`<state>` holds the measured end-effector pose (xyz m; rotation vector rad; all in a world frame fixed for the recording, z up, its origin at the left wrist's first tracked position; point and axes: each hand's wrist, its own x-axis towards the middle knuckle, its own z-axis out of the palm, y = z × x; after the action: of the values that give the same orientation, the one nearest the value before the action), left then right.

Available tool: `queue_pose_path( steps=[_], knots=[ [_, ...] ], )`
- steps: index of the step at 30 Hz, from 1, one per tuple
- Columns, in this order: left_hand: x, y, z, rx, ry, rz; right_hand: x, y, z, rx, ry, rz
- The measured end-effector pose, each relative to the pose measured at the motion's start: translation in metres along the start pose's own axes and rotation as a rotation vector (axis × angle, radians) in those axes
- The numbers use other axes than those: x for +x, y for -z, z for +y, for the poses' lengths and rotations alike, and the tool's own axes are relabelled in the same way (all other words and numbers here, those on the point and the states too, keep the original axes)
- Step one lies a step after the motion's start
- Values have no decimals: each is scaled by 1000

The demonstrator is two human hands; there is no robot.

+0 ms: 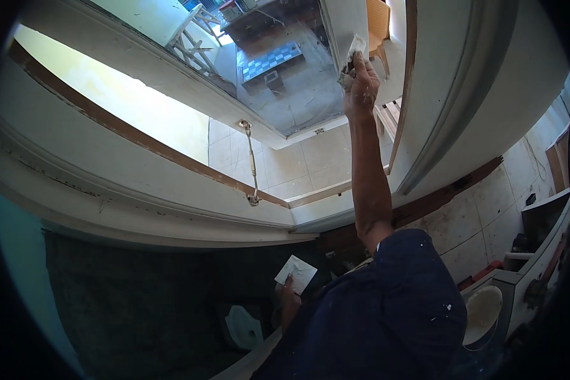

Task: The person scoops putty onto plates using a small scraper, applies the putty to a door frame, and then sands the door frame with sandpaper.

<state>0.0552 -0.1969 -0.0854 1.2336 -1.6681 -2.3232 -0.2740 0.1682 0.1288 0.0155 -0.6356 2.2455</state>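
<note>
My right hand (363, 88) is raised at the end of a stretched arm, its fingers closed on a putty knife (356, 45) smeared with whitish filler. The knife is up at the white side rail of an open window sash (269, 134); whether the blade touches the wood I cannot tell. Lower down, my left hand (288, 296) grips a white square board (297, 273) with some filler on its face. The thumb lies over the board's edge, and the other fingers are hidden beneath it.
A metal hook stay (252, 161) links the sash to the window frame (228, 180). Behind the opening stands an orange plastic chair (378, 28). At lower right is a whitish bucket (484, 313); a pale basin-like object (244, 326) sits in the dark area below.
</note>
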Motion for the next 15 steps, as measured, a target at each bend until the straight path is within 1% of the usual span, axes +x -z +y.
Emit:
queue_pose_path(
  steps=[1,4,7,11,14,15],
  knots=[
    [3,2,-3,-2,-4,-3,3,-4,1,8,-44,42],
    [11,10,-11,35,-21,24,6,-13,1,19,-79,63],
    [5,11,-10,17,-16,12,0,-5,0,-15,-132,16],
    [8,6,-8,33,4,1,0,0,-7,-1,-137,-13],
    [6,10,-9,27,-2,-8,2,-8,-17,56,-72,36],
    [8,10,-9,24,-17,-16,1,-9,-18,23,-125,44]
  ],
)
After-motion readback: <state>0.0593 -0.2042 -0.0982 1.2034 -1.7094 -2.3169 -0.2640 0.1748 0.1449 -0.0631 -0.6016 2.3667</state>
